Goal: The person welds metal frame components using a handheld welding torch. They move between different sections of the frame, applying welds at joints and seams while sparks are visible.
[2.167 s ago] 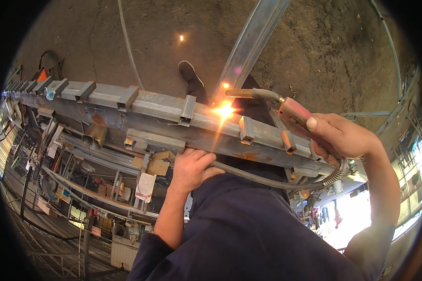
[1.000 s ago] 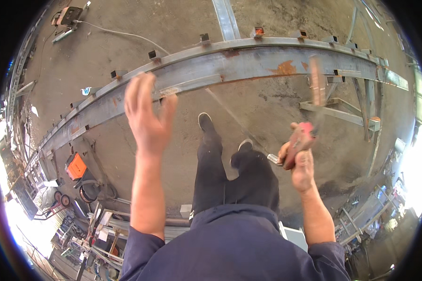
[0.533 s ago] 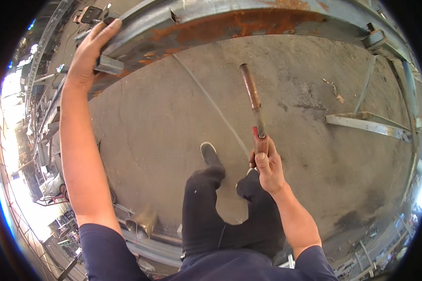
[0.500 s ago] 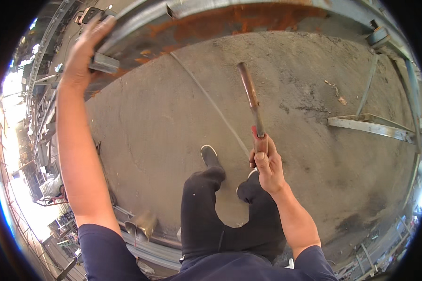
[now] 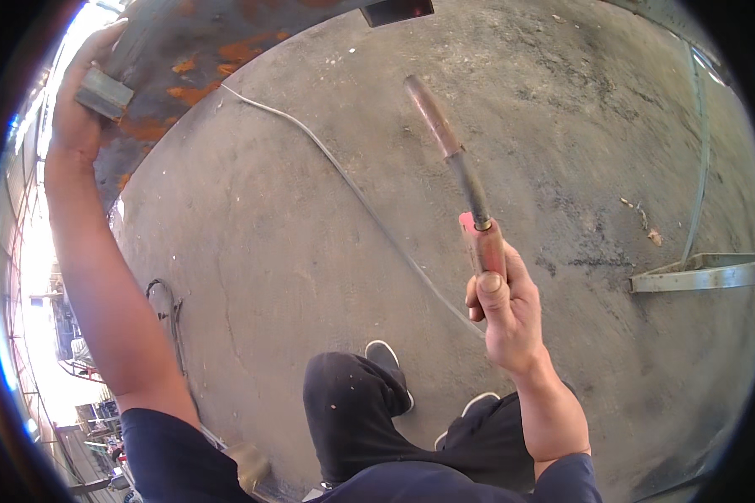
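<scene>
My right hand (image 5: 512,323) is closed round the reddish handle of a welding torch (image 5: 470,189), thumb on top. Its bent neck and copper-coloured nozzle point up and away over the floor, touching nothing. Far left, my left hand (image 5: 80,105) lies against the edge of a large steel beam (image 5: 155,63) with orange rust patches. The fingers stretch along it, their tips partly lost in glare. A short grey metal piece (image 5: 105,94) juts from the beam, across the palm of that hand.
A pale cable (image 5: 352,186) runs over the grey floor from beneath the beam to my right hand. At right stands a metal frame (image 5: 688,275). A dark box-like end (image 5: 397,12) shows at the top edge. Dark hoses (image 5: 172,310) lie beyond my left forearm.
My view has shifted, and the beam now sits further up and left. My left hand stays at the beam beside the metal piece; my right hand still holds the torch.
</scene>
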Demonstrator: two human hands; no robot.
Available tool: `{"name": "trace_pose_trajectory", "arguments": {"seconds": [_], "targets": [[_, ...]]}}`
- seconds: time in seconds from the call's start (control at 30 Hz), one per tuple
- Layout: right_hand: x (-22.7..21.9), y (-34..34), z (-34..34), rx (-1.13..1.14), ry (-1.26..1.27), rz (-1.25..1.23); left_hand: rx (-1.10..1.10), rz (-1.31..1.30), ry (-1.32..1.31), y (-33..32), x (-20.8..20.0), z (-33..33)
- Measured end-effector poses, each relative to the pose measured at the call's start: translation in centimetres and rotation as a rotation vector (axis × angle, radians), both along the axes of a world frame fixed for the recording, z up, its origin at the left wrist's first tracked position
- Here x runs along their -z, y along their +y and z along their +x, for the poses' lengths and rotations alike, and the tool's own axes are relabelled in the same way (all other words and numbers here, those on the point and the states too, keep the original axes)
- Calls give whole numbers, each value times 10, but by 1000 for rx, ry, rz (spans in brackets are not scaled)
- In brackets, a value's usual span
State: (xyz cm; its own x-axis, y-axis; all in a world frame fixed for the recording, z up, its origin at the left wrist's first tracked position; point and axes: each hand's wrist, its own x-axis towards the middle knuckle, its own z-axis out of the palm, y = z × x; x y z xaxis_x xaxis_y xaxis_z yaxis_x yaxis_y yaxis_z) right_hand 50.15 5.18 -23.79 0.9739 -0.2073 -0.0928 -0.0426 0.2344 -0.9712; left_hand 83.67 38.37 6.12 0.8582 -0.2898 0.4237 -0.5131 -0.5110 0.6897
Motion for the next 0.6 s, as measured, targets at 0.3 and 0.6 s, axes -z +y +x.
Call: {"name": "trace_pose_trajectory", "arguments": {"seconds": [0.3, 0.6], "targets": [[19, -18, 19, 0, -66, -27, -329, 462, -671, -3, 20, -29], [27, -32, 16, 2, -202, 97, -460, 116, -629, -50, 44, -42]]}}
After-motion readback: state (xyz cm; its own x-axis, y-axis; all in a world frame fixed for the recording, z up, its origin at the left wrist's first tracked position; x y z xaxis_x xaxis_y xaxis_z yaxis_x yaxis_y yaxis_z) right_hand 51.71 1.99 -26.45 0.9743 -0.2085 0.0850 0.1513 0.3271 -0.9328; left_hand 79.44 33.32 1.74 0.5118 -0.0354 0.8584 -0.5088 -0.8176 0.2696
